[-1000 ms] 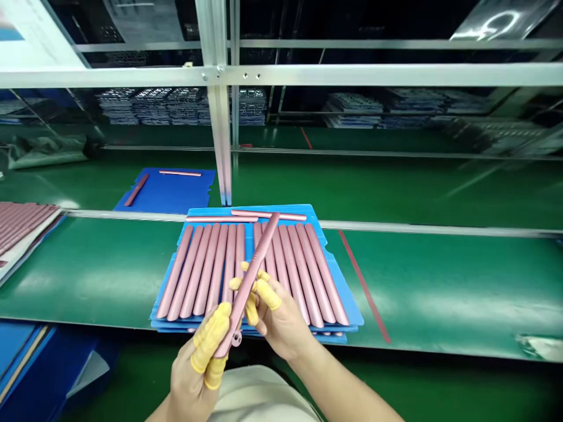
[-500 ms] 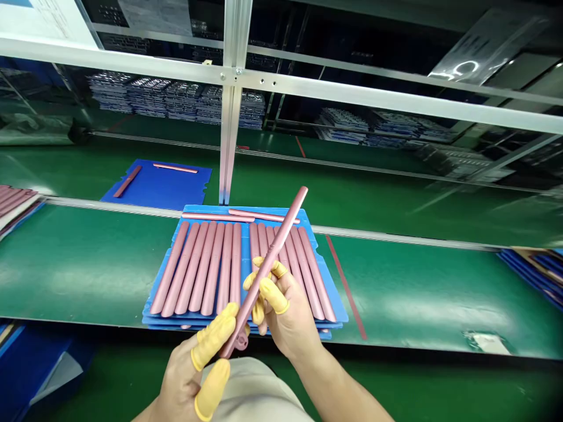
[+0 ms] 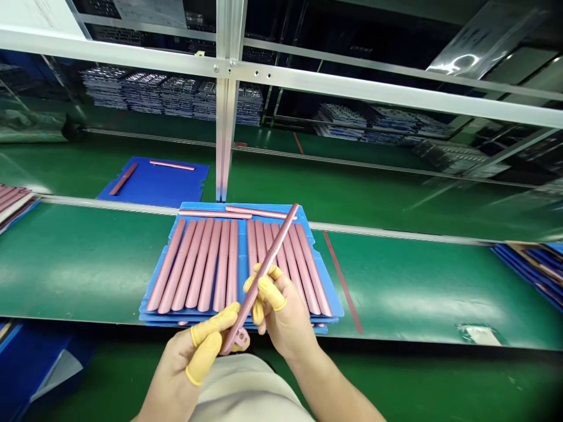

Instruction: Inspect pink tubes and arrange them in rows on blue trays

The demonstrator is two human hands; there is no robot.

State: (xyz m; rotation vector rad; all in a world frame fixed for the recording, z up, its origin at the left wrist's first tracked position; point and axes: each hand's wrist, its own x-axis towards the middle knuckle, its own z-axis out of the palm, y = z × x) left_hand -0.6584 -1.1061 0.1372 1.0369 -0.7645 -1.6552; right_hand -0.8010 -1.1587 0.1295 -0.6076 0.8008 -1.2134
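Observation:
A long pink bar (image 3: 272,249) slants up to the right in front of me, with a small ringed tab at its lower end. My right hand (image 3: 281,310), with yellow finger cots, is closed round its middle. At the lower end, my left hand (image 3: 193,351), also in yellow cots, pinches the bar between thumb and fingers. Behind the hands, a stack of blue trays (image 3: 243,258) carries two groups of similar pink bars (image 3: 202,264) side by side. Two more bars (image 3: 215,214) lie crosswise along the tray's far edge.
Beyond the rail, a blue sheet (image 3: 162,184) holds two pink bars. A metal post (image 3: 224,129) rises behind the trays. Stacked sheets (image 3: 528,269) lie at the right, more pink bars (image 3: 11,199) at the far left. A small white packet (image 3: 484,335) rests near the front edge.
The held bar's upper end has dropped and moved slightly left. My left thumb has closed in on its lower end. The whole view has shifted a little.

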